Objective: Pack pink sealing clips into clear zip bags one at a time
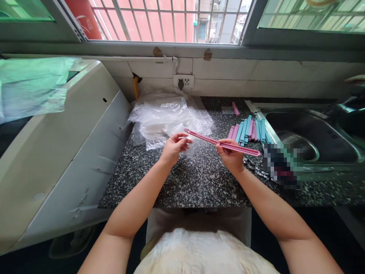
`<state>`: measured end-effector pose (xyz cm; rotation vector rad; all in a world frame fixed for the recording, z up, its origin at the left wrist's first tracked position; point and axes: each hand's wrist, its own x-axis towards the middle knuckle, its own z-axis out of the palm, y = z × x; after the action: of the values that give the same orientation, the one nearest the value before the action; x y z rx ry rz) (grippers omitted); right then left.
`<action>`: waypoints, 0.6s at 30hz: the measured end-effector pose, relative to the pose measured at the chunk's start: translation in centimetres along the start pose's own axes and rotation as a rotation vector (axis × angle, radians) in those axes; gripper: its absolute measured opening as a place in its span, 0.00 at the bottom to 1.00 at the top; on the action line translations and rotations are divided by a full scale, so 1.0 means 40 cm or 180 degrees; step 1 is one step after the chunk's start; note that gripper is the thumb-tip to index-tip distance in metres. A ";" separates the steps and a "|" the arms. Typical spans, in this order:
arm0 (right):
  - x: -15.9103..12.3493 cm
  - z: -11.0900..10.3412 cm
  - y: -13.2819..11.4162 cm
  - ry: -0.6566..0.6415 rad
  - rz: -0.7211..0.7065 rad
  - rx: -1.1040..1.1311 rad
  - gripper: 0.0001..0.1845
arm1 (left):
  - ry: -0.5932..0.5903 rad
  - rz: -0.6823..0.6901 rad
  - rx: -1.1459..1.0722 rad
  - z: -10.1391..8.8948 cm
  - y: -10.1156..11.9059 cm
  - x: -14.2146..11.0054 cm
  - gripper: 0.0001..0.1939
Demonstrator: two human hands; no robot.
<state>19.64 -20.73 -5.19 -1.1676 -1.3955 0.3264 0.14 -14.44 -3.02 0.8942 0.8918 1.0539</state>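
Observation:
My right hand [232, 158] grips a long pink bag sealing clip [201, 136] near its middle. The clip is opened out almost straight and slants across, its left end higher, above the counter. My left hand [173, 148] is just below and left of that end, thumb and fingers drawn together in a pinch. Whether anything thin and clear is between those fingers is too hard to see. Behind my left hand lies a loose heap of clear plastic bags [165, 116]. Beyond my right hand, several pink and turquoise bag clips [246, 129] lie side by side.
Another pink clip [235, 109] lies farther back on the speckled counter [182, 182]. A metal sink [313, 129] is at the right, with a blurred-out dark object [283, 165] before it. A large pale appliance [71, 125] stands left; a wall socket [184, 81] is behind.

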 end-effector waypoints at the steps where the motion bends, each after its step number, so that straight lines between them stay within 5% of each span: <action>1: 0.000 0.000 0.001 0.0022 0.0014 -0.0013 0.07 | -0.0008 0.0011 -0.0010 0.001 0.000 0.000 0.14; 18: 0.002 0.000 0.017 0.0254 -0.0017 -0.0342 0.07 | -0.0221 0.0069 -0.0036 0.019 -0.001 -0.021 0.17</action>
<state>19.98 -20.37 -5.67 -1.2511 -1.3596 0.2007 0.62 -15.37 -2.63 0.9274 0.8191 1.0395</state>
